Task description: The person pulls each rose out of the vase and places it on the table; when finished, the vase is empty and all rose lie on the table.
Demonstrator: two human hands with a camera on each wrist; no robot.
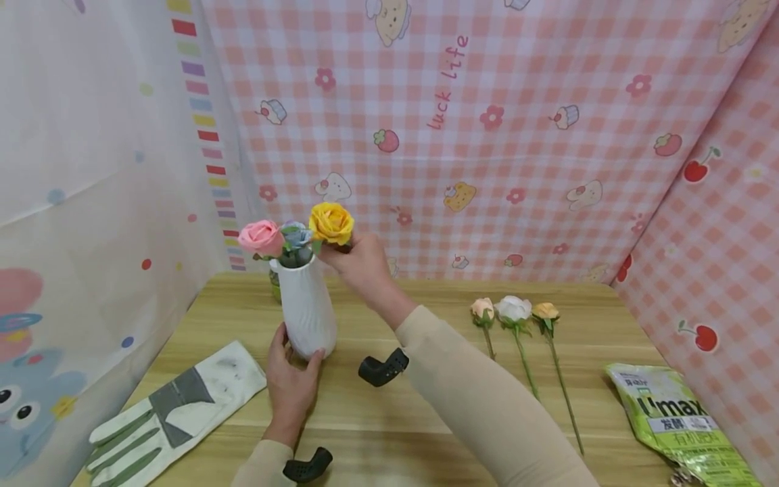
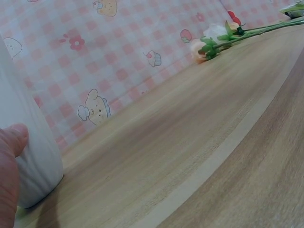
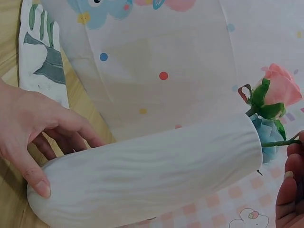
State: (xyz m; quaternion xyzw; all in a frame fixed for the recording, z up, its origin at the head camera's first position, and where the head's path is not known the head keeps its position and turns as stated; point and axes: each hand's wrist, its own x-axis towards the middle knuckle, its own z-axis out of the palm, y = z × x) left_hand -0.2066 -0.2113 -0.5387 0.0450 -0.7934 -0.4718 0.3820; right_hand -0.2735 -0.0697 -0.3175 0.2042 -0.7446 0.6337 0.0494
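A white ribbed vase stands on the wooden table with a pink rose and a blue flower in its mouth. My left hand holds the vase low down, fingers on one side and thumb on the other. Beside the rim, my right hand pinches a yellow rose just under its bloom. The right wrist view shows the green stem between those fingers, reaching across the vase's mouth; its lower end is hidden.
A white, grey and green glove lies at the left. Three cut roses, peach, white and orange, lie at the right. A green Umax bag rests near the right edge. Something green stands behind the vase.
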